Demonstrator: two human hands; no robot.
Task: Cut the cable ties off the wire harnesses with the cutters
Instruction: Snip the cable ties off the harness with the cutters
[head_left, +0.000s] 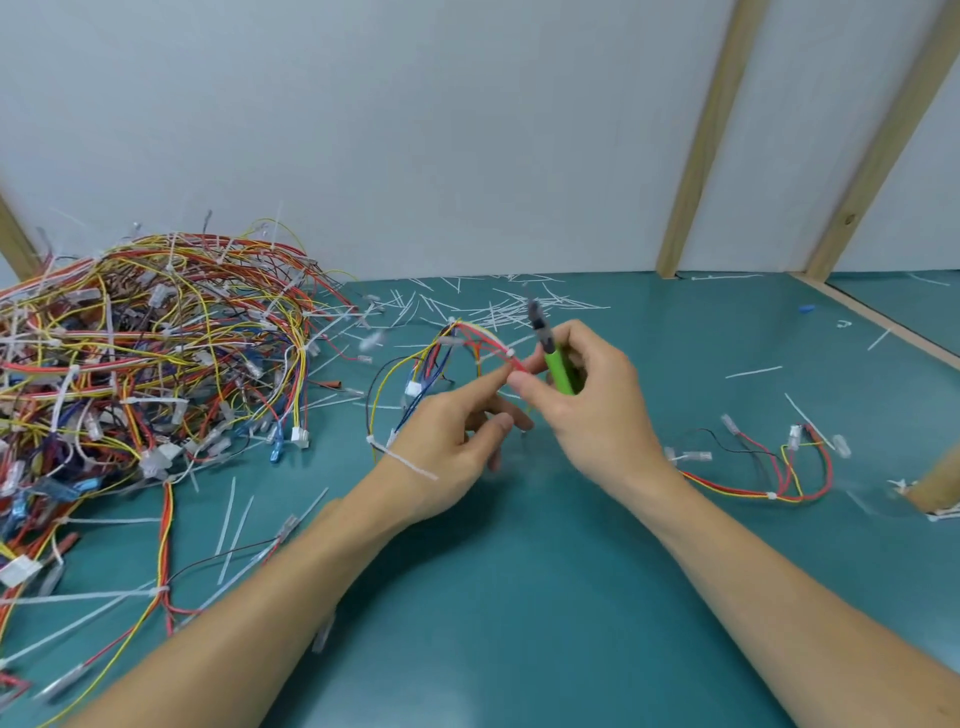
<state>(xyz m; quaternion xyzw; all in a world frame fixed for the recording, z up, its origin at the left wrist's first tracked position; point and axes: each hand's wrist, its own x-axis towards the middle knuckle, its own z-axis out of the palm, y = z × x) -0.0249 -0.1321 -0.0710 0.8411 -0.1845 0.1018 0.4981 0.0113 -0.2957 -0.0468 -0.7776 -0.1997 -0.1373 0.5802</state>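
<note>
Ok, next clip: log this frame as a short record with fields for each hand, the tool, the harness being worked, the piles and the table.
left hand: pinches the wires of the held harness
right hand: grips the cutters and touches the same wires
cutters: green handle, dark blurred head pointing up and away
held harness: lifted off the table, white ties still on
big pile: tangled harnesses, far left
single harness: flat on the right
cut tie pieces: scattered behind the hands
table: teal
</note>
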